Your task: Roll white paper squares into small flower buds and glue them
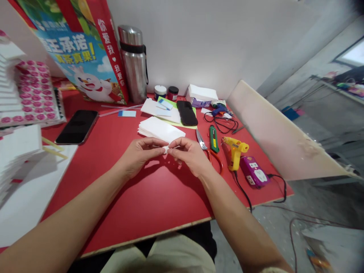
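Observation:
Between the fingertips of both hands is a small white piece, its kind too small to make out. My left hand pinches it from the left, thumb below and index finger above. From the right, my right hand pinches the same piece. Both hands are over the red table, just in front of a stack of white paper or card strips. Close to my right hand lie scissors with orange handles, partly hidden behind it.
Right of the scissors lie a green utility knife, a yellow glue gun and a purple power strip with cords. Behind are phones, a steel flask and small jars. White layered card stands at left.

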Available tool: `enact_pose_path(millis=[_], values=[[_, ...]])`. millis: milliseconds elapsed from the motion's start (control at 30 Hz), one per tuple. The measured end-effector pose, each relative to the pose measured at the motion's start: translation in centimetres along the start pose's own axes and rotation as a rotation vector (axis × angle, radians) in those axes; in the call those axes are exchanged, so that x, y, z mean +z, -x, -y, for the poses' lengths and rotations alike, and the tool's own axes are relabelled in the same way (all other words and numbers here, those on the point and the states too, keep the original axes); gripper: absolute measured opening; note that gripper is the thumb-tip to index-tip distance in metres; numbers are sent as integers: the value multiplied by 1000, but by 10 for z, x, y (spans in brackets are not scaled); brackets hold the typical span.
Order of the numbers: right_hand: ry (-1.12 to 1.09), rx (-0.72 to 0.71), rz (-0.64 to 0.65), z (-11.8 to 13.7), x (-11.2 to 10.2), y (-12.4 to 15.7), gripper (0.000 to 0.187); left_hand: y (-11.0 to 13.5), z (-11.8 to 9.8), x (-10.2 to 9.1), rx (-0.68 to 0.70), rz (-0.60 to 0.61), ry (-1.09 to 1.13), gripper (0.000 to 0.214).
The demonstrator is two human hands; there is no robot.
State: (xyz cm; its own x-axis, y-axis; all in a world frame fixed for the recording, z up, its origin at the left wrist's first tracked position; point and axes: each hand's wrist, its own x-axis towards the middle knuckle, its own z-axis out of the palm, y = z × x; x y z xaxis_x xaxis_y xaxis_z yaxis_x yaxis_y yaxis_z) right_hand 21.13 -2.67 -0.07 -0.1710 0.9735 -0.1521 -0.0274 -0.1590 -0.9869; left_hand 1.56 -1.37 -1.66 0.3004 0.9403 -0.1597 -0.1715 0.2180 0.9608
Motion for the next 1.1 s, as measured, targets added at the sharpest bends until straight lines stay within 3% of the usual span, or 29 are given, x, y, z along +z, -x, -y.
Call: enact_pose_path(millis=[267, 467, 567, 767, 967, 1100], values=[[85, -26, -40, 4, 3, 2, 31, -2, 0, -2, 54, 4, -56, 32], [348, -349, -138, 3, 9, 6, 15, -3, -5, 3, 79, -93, -43, 32], [483, -493, -162, 0, 12, 6, 9, -4, -2, 3, 185, -125, -128, 32], [602, -507, -217, -4, 13, 5, 7, -4, 5, 3, 511, -117, -442, 23], [695, -536, -237, -5, 14, 7, 5, 1, 0, 6, 680, -151, -726, 12], [800, -601, -246, -7, 15, 9, 6, 3, -2, 7, 721, -154, -780, 10]])
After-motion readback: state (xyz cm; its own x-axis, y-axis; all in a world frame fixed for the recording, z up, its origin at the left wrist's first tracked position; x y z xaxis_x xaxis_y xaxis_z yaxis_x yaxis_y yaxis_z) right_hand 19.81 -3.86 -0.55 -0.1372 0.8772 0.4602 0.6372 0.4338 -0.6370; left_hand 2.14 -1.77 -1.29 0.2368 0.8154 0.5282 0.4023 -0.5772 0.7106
